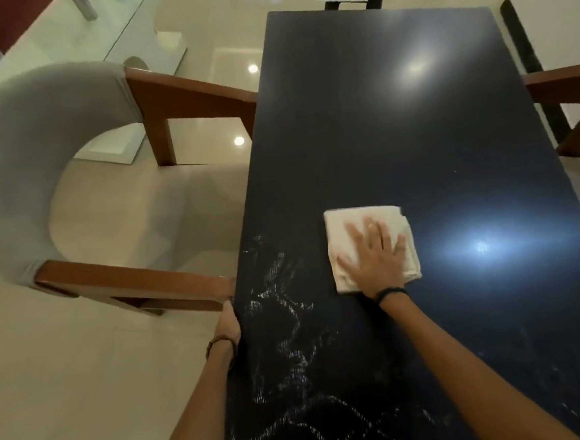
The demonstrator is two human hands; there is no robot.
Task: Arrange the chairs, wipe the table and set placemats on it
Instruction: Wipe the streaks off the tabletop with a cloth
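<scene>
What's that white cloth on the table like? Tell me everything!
The cloth is off-white and looks soft, like a small towel. It is folded into a rough square, a bit rumpled at its edges, and lies flat on the shiny dark table, toward the near end and well in from both long edges. The right hand presses on it with straight, spread fingers, covering its near part. Pale streaks show on the table to its left.
</scene>
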